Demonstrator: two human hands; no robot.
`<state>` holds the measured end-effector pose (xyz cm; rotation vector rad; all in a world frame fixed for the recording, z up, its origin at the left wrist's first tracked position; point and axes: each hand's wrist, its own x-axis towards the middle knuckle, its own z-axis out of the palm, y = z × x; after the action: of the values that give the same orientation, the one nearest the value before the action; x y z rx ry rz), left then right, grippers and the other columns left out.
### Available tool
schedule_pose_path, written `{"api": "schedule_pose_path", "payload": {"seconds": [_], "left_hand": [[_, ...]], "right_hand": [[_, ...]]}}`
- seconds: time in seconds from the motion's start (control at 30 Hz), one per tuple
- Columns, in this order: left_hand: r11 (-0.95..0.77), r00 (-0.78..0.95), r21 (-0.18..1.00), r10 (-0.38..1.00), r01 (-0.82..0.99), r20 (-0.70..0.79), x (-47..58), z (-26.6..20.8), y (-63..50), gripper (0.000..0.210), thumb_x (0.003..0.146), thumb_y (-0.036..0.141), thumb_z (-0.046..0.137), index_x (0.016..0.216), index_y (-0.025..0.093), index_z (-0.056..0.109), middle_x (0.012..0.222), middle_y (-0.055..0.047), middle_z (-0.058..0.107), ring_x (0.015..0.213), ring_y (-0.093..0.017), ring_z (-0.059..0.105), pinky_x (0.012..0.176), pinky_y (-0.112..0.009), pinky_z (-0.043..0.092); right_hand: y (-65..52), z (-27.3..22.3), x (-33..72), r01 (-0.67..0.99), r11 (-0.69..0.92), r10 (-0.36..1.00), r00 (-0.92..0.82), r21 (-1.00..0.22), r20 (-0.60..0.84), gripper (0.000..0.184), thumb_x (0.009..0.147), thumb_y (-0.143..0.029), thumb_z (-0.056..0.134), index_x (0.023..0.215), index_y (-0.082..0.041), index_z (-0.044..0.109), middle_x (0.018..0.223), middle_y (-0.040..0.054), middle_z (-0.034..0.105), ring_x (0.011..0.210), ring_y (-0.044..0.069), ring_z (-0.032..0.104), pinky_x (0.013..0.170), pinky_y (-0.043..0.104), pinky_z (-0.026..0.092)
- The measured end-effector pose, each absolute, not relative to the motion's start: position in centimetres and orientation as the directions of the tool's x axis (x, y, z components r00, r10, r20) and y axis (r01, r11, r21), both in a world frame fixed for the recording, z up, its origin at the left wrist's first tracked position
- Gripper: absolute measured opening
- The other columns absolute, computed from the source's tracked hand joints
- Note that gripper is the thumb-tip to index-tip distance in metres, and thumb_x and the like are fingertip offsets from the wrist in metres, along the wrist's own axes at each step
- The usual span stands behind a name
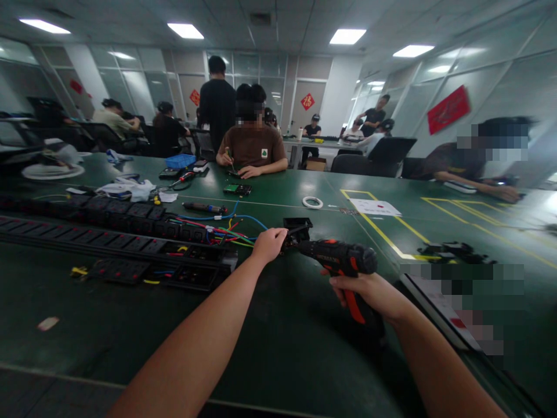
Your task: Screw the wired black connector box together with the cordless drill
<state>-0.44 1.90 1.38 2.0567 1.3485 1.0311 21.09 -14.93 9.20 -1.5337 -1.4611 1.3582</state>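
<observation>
My right hand [369,290] is wrapped round the grip of a black and orange cordless drill [342,255]. The drill points left, its front end close to a small black plastic housing [298,223] with an open frame. At that housing, my left hand [268,245] is closed, thumb and fingers pinching its near left side; the exact contact and the drill's tip are hard to make out. Red, green and blue wires [235,233] run from beside my left hand to long black power strips [113,239] lying on the left of the green table [278,348].
Beyond my hands lie a white ring [312,202], a pen-shaped tool [204,208], a green circuit board [237,189] and a blue basket [180,161]. A co-worker [252,145] sits opposite. Black parts [455,252] and a flat book-like object [435,310] are at right.
</observation>
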Motion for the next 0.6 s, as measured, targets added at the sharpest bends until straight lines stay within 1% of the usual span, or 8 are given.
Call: {"api": "schedule_pose_path", "payload": {"seconds": [0.17, 0.3, 0.43, 0.6], "left_hand": [[-0.406, 0.241, 0.71, 0.914, 0.575, 0.327, -0.43, 1.44, 1.88, 0.04, 0.1, 0.037, 0.042, 0.119, 0.023, 0.074, 0.126, -0.004, 0.072, 0.121, -0.022, 0.063, 0.106, -0.03, 0.045], [-0.412, 0.241, 0.708, 0.911, 0.573, 0.335, -0.46, 1.38, 1.86, 0.04, 0.1, 0.037, 0.042, 0.119, 0.023, 0.074, 0.126, -0.004, 0.072, 0.121, -0.022, 0.063, 0.106, -0.03, 0.044], [-0.416, 0.24, 0.705, 0.909, 0.574, 0.34, -0.5, 1.31, 1.91, 0.04, 0.1, 0.037, 0.042, 0.119, 0.023, 0.074, 0.126, -0.004, 0.072, 0.121, -0.021, 0.063, 0.107, -0.03, 0.044], [-0.423, 0.239, 0.712, 0.906, 0.561, 0.349, -0.46, 1.34, 1.89, 0.039, 0.099, 0.036, 0.043, 0.117, 0.022, 0.075, 0.124, -0.005, 0.072, 0.119, -0.022, 0.064, 0.105, -0.031, 0.046]], "right_hand": [[-14.87, 9.2, 21.11, 0.338, -0.187, 0.955, -0.157, -0.922, -0.251, 0.036, 0.073, -0.046, 0.072, 0.096, -0.018, 0.066, 0.065, -0.0018, 0.063, 0.058, 0.017, 0.063, 0.053, 0.028, 0.046], [-14.77, 9.08, 21.19, 0.386, -0.149, 0.972, -0.113, -0.91, -0.207, 0.032, 0.072, -0.046, 0.073, 0.089, -0.019, 0.068, 0.072, 0.001, 0.066, 0.062, 0.019, 0.064, 0.054, 0.028, 0.046], [-14.63, 8.93, 21.32, 0.439, -0.094, 0.982, -0.105, -0.894, -0.155, 0.03, 0.072, -0.045, 0.073, 0.087, -0.019, 0.069, 0.072, 0.002, 0.067, 0.066, 0.02, 0.064, 0.057, 0.028, 0.045], [-14.59, 9.04, 21.25, 0.446, -0.098, 0.981, -0.109, -0.889, -0.163, 0.029, 0.072, -0.045, 0.073, 0.085, -0.02, 0.068, 0.071, 0.0014, 0.065, 0.066, 0.02, 0.062, 0.057, 0.029, 0.045]]}}
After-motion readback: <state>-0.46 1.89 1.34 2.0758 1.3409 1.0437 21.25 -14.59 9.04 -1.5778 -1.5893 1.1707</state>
